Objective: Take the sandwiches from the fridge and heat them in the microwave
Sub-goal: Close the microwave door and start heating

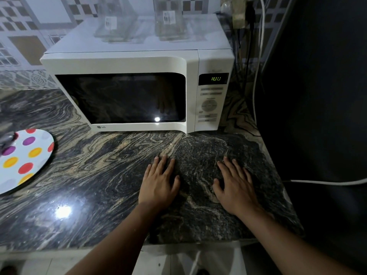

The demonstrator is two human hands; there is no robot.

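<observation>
Hands flat on the counter before a shut microwave

Left hand (158, 183) and right hand (236, 187) lie low centre on the counter (95, 175), fingers straight, holding nothing. The microwave (137, 92) fills upper centre, display lit; sandwiches cannot be seen. A dotted plate (23, 159) sits far left.

The microwave (137, 92) stands on the tabletop (95, 171) toward the back, against the tiled wall (23, 36). Its door is closed, with the control panel (211, 100) on its right side. On top of the microwave stand 2 jars (116, 18), side by side, the second jar (170, 18) to the right of the first. A plate (23, 161) lies on the tabletop at the left edge, in front of and left of the microwave. Both hands rest flat on the tabletop in front of the microwave: the left hand (158, 183) below the door's right part, the right hand (236, 187) just beside it, below the panel. Cables (256, 76) hang behind, right of the microwave.
</observation>
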